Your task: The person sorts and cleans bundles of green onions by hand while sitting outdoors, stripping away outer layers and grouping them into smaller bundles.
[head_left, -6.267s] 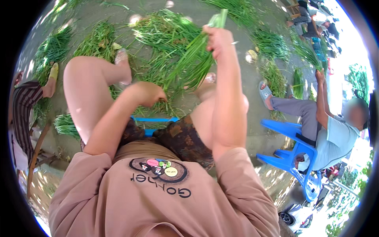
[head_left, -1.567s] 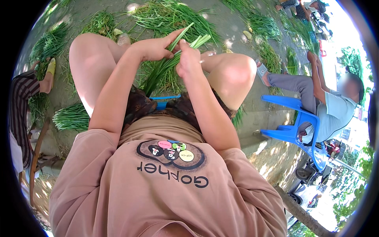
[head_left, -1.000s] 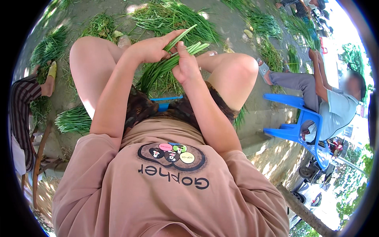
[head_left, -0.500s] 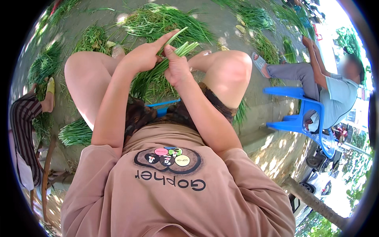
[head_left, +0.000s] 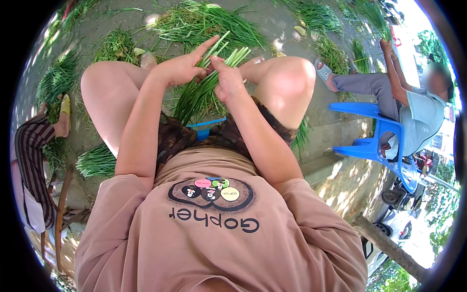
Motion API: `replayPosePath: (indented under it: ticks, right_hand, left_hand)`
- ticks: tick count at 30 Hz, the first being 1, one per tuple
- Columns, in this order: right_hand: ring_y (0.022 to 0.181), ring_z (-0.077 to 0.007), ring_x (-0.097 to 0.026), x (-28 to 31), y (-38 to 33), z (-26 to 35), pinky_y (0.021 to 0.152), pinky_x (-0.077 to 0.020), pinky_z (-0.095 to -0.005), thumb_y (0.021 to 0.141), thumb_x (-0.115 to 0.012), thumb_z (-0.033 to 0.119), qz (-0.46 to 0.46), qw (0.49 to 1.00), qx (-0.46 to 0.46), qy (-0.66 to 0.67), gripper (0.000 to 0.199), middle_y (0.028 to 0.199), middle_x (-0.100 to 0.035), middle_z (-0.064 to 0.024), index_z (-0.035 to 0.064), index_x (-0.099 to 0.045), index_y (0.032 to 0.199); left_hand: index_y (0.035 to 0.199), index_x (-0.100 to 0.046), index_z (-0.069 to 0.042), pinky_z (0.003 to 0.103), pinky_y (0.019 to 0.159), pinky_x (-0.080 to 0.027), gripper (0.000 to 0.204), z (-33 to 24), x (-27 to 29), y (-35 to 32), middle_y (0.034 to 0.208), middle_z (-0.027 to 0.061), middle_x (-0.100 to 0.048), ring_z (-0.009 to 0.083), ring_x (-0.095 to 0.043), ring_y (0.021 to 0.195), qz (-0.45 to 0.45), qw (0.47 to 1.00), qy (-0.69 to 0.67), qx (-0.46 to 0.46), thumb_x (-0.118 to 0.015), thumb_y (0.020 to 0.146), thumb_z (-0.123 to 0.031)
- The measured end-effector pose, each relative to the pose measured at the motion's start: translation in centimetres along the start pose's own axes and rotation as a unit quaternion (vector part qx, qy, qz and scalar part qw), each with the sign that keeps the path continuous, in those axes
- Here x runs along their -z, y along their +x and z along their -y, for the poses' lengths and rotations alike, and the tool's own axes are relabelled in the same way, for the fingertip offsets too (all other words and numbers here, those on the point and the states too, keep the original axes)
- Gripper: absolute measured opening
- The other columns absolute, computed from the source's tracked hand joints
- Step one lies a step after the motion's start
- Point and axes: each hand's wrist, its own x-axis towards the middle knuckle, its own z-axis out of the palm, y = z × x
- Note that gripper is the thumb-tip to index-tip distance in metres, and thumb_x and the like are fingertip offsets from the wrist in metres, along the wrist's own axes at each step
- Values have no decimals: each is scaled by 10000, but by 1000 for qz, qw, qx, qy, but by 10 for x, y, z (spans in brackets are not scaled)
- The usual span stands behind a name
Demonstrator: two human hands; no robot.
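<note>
In front of my crossed legs, both hands are up close together. My right hand (head_left: pixel 227 83) is closed round a bunch of chives (head_left: pixel 238 56), its pale cut ends fanned out past the thumb. The green leaves trail down toward my lap. Beside it, my left hand (head_left: pixel 180 69) has its index finger stretched along a couple of loose chive stalks (head_left: pixel 222 43), the other fingers curled in on them. Where the leaves pass between the two hands, the fingers partly hide them.
A large heap of chives (head_left: pixel 209 24) lies on the ground ahead. Smaller piles (head_left: pixel 99 161) lie at the left and far right. A co-worker on a blue plastic chair (head_left: pixel 365 109) at right holds up chives (head_left: pixel 372 17). Another person's striped trouser leg (head_left: pixel 34 165) shows at left.
The pale ends in my right hand have spread wider, and a second stalk now shows by my left index finger. The co-worker's hands have risen slightly with their bunch.
</note>
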Motion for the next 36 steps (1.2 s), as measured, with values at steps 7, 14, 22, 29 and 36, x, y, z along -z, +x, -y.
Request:
replayPosePath:
  ticks: [7,14,22,29,36]
  right_hand:
    - [701,-262,-633,3,4,0,586,-552,-425,939,-554,156,0,999,23,-45,193,858,-628,-131,-17,-619,997]
    - [783,-236,-646,1,2,6,626,-534,-359,941,-544,131,-22,994,59,-84,200,888,-654,-122,-42,-613,1013]
    - [710,-191,-574,-8,-6,-7,574,-495,-350,922,-603,148,-73,984,45,-153,163,845,-613,-77,19,-604,1021]
    - [776,-110,-517,-13,-6,-27,691,-426,-280,929,-606,163,29,991,102,-81,149,852,-588,-2,23,-614,980]
    - [693,-104,-517,-13,-4,-23,628,-409,-259,908,-616,121,7,988,123,-98,93,800,-604,-3,33,-646,914]
  left_hand:
    - [1531,-18,-292,295,847,-471,902,19,0,5,1332,155,-493,157,-587,959,-41,997,31,-62,-484,835,44]
    - [1529,-3,-277,311,793,-493,937,3,8,-2,1250,148,-563,185,-604,891,-8,998,6,56,-534,824,37]
    - [1524,-11,-282,386,829,-483,951,3,-11,10,1199,186,-614,289,-632,947,-9,985,159,62,-590,828,7]
    - [1522,4,-257,388,893,-465,949,9,5,8,1225,197,-598,325,-606,1066,23,981,191,26,-615,836,-40]
    - [1521,23,-162,357,929,-450,980,13,7,9,1270,212,-567,296,-575,1139,28,984,175,29,-633,801,-50]
